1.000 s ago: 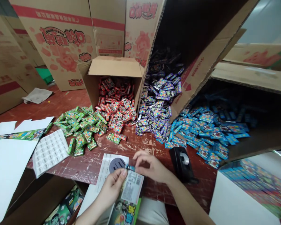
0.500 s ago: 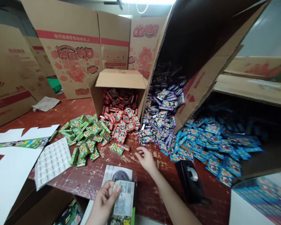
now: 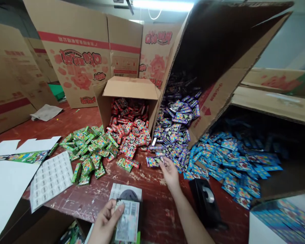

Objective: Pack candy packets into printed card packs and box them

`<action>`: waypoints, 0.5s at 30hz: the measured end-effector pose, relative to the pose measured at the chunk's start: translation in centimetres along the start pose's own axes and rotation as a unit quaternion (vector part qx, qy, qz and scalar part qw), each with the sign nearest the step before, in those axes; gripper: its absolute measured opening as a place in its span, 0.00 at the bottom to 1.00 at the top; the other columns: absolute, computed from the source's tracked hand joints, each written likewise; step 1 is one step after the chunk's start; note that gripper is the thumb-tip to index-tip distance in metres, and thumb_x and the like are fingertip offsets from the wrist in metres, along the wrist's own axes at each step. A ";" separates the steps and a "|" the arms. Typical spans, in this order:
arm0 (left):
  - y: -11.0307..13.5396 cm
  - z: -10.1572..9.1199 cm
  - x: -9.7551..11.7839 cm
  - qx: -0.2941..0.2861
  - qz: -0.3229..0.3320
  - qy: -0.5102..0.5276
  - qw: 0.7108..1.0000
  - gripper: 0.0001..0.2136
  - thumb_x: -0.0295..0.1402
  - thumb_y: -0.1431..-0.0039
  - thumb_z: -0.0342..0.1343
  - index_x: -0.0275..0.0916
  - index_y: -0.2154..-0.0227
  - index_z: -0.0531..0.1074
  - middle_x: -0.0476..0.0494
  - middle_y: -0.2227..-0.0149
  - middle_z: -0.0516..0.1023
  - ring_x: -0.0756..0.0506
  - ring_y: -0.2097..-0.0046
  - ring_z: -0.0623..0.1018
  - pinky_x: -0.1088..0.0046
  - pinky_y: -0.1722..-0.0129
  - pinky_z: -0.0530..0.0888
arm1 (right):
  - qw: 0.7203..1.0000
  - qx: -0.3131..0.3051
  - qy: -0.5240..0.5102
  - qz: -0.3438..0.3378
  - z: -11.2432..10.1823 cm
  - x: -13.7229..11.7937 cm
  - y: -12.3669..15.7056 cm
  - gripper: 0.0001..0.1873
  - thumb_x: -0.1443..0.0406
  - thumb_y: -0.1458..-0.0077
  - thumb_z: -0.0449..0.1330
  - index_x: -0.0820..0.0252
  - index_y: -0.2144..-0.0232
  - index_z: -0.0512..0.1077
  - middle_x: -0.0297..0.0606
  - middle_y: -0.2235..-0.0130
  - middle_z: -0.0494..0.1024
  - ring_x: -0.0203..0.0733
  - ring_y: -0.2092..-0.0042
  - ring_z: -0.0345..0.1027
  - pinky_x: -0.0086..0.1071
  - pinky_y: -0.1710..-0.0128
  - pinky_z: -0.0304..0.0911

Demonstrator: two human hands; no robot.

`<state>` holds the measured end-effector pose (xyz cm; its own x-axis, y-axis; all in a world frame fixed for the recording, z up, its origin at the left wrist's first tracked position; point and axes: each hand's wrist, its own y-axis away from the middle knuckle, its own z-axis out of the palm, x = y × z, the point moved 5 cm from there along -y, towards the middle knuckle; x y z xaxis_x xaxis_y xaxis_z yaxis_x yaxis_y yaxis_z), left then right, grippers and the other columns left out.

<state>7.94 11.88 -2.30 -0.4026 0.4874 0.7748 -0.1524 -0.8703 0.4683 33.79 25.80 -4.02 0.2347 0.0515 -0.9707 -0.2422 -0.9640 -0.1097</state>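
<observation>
My left hand point(image 3: 105, 215) is closed on a printed box point(image 3: 128, 220) with a barcode and a pale panel, low in the view near the table's front edge. Behind that box lies a white paper with a dark round mark point(image 3: 128, 194). My right hand point(image 3: 171, 176) pinches the right end of a small purple packet point(image 3: 154, 161) at the front of the purple packet pile point(image 3: 174, 135). A few green and red packets point(image 3: 128, 164) lie left of it. Further left are the red packet pile point(image 3: 129, 134) and the green packet pile point(image 3: 91, 142).
A black tape dispenser point(image 3: 205, 200) stands right of my right forearm. Blue packets point(image 3: 226, 156) spill from a carton at the right. Tall cartons point(image 3: 73, 57) stand behind. A sheet of round stickers point(image 3: 52, 179) and white card point(image 3: 7, 200) lie at the left.
My right hand has moved slightly right to the purple pile and closed on a purple packet. The left hand still holds the printed box, a little lower and further left in view.
</observation>
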 end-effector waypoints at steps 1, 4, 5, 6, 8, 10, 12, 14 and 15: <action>-0.2 0.1 0.0 -0.009 -0.001 -0.013 1.000 0.17 0.47 0.52 0.62 0.38 0.72 0.69 0.52 0.79 0.71 0.52 0.77 0.68 0.77 0.75 0.66 | 1.000 -0.017 -0.021 0.007 -0.8 -0.8 0.7 0.19 0.55 0.48 0.60 0.57 0.57 0.66 0.42 0.60 0.77 0.43 0.62 0.73 0.37 0.63 0.70; -0.5 0.6 0.3 -0.017 0.011 -0.071 0.997 0.18 0.50 0.49 0.58 0.37 0.75 0.70 0.51 0.78 0.70 0.51 0.75 0.67 0.78 0.74 0.65 | 0.995 -0.073 -0.068 0.031 -1.6 -4.7 2.4 0.16 0.55 0.52 0.64 0.58 0.64 0.71 0.39 0.66 0.80 0.41 0.67 0.74 0.33 0.67 0.70; -0.5 0.8 0.5 -0.019 0.020 -0.093 0.995 0.19 0.50 0.47 0.56 0.37 0.76 0.70 0.51 0.78 0.70 0.51 0.75 0.66 0.78 0.74 0.64 | 0.992 -0.092 -0.082 0.037 -1.3 -6.4 2.8 0.16 0.55 0.53 0.66 0.58 0.66 0.73 0.39 0.67 0.80 0.40 0.66 0.74 0.33 0.66 0.71; -0.4 1.2 0.6 -0.025 0.026 -0.111 0.993 0.19 0.50 0.46 0.55 0.36 0.76 0.69 0.51 0.77 0.69 0.51 0.74 0.66 0.77 0.73 0.64 | 0.988 -0.114 -0.100 0.041 -0.8 -8.0 3.1 0.15 0.55 0.55 0.67 0.58 0.67 0.74 0.39 0.67 0.80 0.40 0.66 0.74 0.33 0.64 0.70; 0.2 1.9 1.0 -0.045 0.031 -0.135 0.989 0.19 0.49 0.44 0.53 0.36 0.76 0.69 0.50 0.76 0.70 0.50 0.74 0.66 0.77 0.73 0.64 | 0.975 -0.180 -0.122 0.049 1.1 -11.0 3.4 0.15 0.55 0.57 0.68 0.57 0.68 0.76 0.38 0.67 0.81 0.40 0.65 0.74 0.34 0.62 0.70; 0.8 2.4 1.3 -0.054 0.034 -0.147 0.987 0.19 0.49 0.43 0.51 0.36 0.74 0.69 0.51 0.77 0.69 0.50 0.74 0.65 0.77 0.73 0.63 | 0.953 -0.276 -0.111 0.055 3.5 -12.8 3.8 0.14 0.54 0.56 0.67 0.56 0.70 0.77 0.36 0.68 0.81 0.41 0.66 0.75 0.34 0.63 0.70; 1.4 2.5 1.5 -0.047 0.043 -0.163 0.985 0.18 0.48 0.42 0.51 0.36 0.73 0.69 0.51 0.77 0.69 0.50 0.74 0.65 0.77 0.72 0.63 | 0.920 -0.382 -0.077 0.054 5.7 -13.5 4.5 0.13 0.55 0.54 0.65 0.58 0.71 0.78 0.36 0.68 0.81 0.40 0.67 0.74 0.34 0.65 0.70; 1.8 2.4 1.6 -0.040 0.051 -0.181 0.981 0.18 0.48 0.41 0.50 0.36 0.73 0.70 0.51 0.77 0.69 0.50 0.73 0.66 0.76 0.71 0.63 | 0.882 -0.469 -0.029 0.024 7.1 -13.7 5.1 0.11 0.57 0.51 0.63 0.59 0.70 0.78 0.36 0.69 0.80 0.39 0.67 0.73 0.31 0.67 0.68; 1.9 2.3 1.5 -0.037 0.054 -0.187 0.980 0.18 0.48 0.41 0.50 0.36 0.73 0.70 0.51 0.77 0.69 0.49 0.72 0.66 0.76 0.71 0.64 | 0.867 -0.499 -0.007 -0.003 7.6 -13.9 5.3 0.10 0.59 0.50 0.63 0.59 0.70 0.78 0.36 0.69 0.79 0.38 0.67 0.72 0.30 0.67 0.67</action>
<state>9.10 11.15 0.74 -0.0630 0.3710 0.9265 -0.1980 -0.9145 0.3527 22.11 21.97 7.31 0.2206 0.0543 -0.9739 0.6950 -0.7093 0.1179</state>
